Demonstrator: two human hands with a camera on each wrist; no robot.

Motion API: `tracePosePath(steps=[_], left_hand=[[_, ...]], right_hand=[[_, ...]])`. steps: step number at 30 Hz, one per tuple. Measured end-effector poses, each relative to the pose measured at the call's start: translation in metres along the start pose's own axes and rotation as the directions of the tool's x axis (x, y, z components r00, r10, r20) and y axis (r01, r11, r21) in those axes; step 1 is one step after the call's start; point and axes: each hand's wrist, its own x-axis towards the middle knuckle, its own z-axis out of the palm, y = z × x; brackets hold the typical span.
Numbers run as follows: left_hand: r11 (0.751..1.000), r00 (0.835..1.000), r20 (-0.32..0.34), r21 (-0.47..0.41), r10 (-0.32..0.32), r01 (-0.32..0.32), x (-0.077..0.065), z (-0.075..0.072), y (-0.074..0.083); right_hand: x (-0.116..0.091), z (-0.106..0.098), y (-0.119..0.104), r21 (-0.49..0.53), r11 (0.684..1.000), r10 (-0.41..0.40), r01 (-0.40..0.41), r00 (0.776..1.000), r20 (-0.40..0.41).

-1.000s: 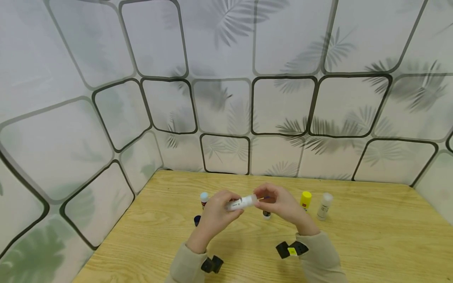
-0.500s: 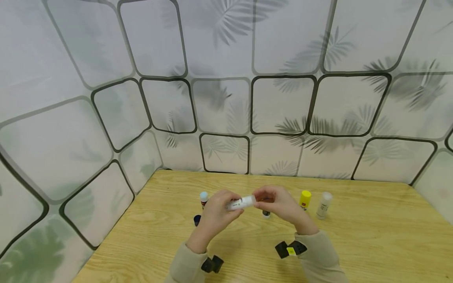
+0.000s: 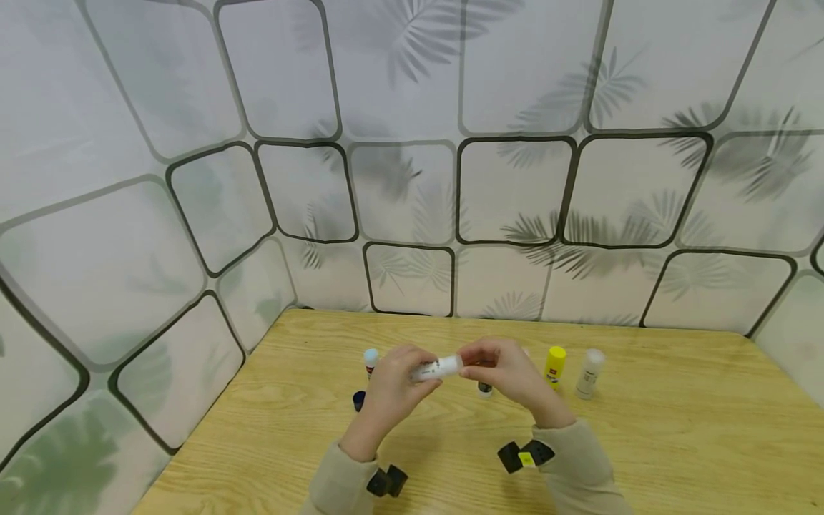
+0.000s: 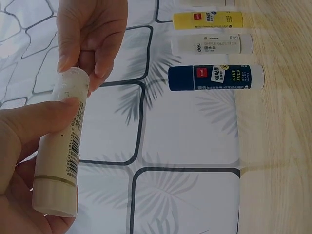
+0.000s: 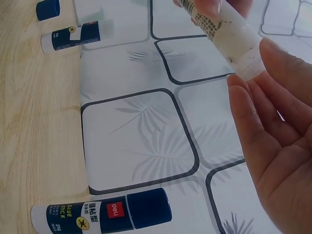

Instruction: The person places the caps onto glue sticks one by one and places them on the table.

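Observation:
My left hand (image 3: 398,383) grips a white glue stick (image 3: 436,369) by its body, holding it nearly level above the table. In the left wrist view the thumb lies across the printed side of the glue stick (image 4: 58,146), below its pale end. At that end, my right hand (image 3: 505,372) pinches the rim between thumb and fingertips. The right wrist view shows the right thumb on one side of the clear-looking end of the glue stick (image 5: 246,61) and the index finger on the other. Whether that end is a cap cannot be made out.
Standing on the wooden table (image 3: 695,429) are a yellow glue stick (image 3: 555,365) and a whitish one (image 3: 589,375) to the right. A capped navy glue stick (image 4: 219,78) stands behind my right hand. Leftward are an uncapped navy glue stick (image 5: 75,36) and a navy cap (image 5: 48,9).
My right hand has shifted slightly left, closing the small gap at the glue stick's end. The left hand keeps its hold almost unmoved. The things on the table stay put.

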Motion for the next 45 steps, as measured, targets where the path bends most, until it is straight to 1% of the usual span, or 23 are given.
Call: tracePosePath(steps=[8, 13, 17, 21, 24, 28, 33, 38, 45], left_hand=[[1.000, 1.000, 0.013, -0.017, -0.014, 0.014, 0.000, 0.002, 0.000], [0.999, 0.999, 0.028, -0.047, -0.025, 0.026, 0.000, 0.004, 0.000], [0.996, 0.997, 0.055, -0.076, -0.049, 0.053, 0.001, 0.005, 0.002], [0.991, 0.993, 0.100, -0.109, -0.070, 0.081, 0.002, 0.005, 0.004], [0.980, 0.986, 0.141, -0.168, -0.084, 0.108, 0.002, 0.006, 0.005], [0.955, 0.972, 0.207, -0.249, -0.112, 0.163, 0.001, 0.007, 0.005], [0.928, 0.954, 0.272, -0.309, -0.126, 0.210, 0.000, 0.011, 0.003], [0.902, 0.944, 0.307, -0.361, -0.124, 0.236, 0.000, 0.013, 0.003], [0.892, 0.939, 0.314, -0.371, -0.142, 0.259, 0.000, 0.014, 0.002]], right_hand=[[-0.001, -0.001, 0.000, -0.058, 0.998, -0.025, 0.025, 1.000, 0.003], [-0.001, -0.004, 0.001, -0.051, 0.998, -0.039, 0.040, 0.999, 0.019], [-0.001, -0.005, 0.000, -0.044, 0.998, -0.042, 0.044, 0.999, 0.028], [0.000, -0.005, 0.000, -0.032, 0.998, -0.044, 0.045, 0.999, 0.018], [-0.001, -0.006, -0.001, -0.022, 0.998, -0.052, 0.052, 0.999, 0.009], [-0.002, -0.007, -0.001, -0.015, 0.998, -0.067, 0.067, 0.998, 0.005], [-0.002, -0.008, 0.001, 0.006, 0.996, -0.092, 0.092, 0.996, 0.019], [-0.003, -0.009, 0.002, 0.021, 0.993, -0.117, 0.116, 0.993, 0.028], [-0.003, -0.009, 0.001, 0.018, 0.993, -0.113, 0.113, 0.993, 0.019]])
